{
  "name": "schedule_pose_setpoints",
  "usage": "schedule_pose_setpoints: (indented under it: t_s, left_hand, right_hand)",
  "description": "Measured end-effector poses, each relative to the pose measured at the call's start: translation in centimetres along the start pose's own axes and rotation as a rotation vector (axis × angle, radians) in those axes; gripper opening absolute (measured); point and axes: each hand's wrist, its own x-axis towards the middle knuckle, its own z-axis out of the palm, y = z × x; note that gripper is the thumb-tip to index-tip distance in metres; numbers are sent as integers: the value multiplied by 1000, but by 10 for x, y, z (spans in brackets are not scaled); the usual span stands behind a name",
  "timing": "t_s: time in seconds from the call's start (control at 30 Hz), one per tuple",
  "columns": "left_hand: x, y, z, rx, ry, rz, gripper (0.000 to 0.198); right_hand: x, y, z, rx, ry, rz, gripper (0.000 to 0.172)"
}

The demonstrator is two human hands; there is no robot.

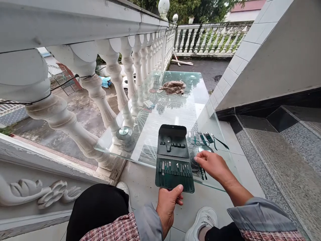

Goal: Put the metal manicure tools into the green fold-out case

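Note:
My left hand (168, 208) grips the near edge of an open dark green manicure case (173, 150), which lies on a glass tabletop (160, 113). Small steel tools sit in the case's elastic loops (174, 170). My right hand (210, 164) hovers palm down over the glass, to the right of the case, and I see nothing in it. Beneath its fingers shows a round chrome table mount (200, 154). Loose grooming tools (208, 139), including tweezers and clippers, lie on the glass beyond that hand.
A white stone balustrade (107, 77) runs along the left of the glass table. A tiled white wall (240, 63) rises at the right. A crumpled brown cloth (173, 87) lies at the far end of the glass. My white shoe (202, 222) shows below the table edge.

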Motion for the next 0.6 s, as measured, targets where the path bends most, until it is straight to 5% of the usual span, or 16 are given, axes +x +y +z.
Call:
schedule_pose_setpoints:
  t_s: [0.2, 0.6]
  left_hand:
    - [2, 0, 4, 3, -21, -7, 48]
    - [9, -7, 2, -17, 37, -22, 56]
  right_hand:
    - [-19, -20, 18, 89, -176, -218, 25]
    - [-15, -23, 21, 120, -146, -195, 25]
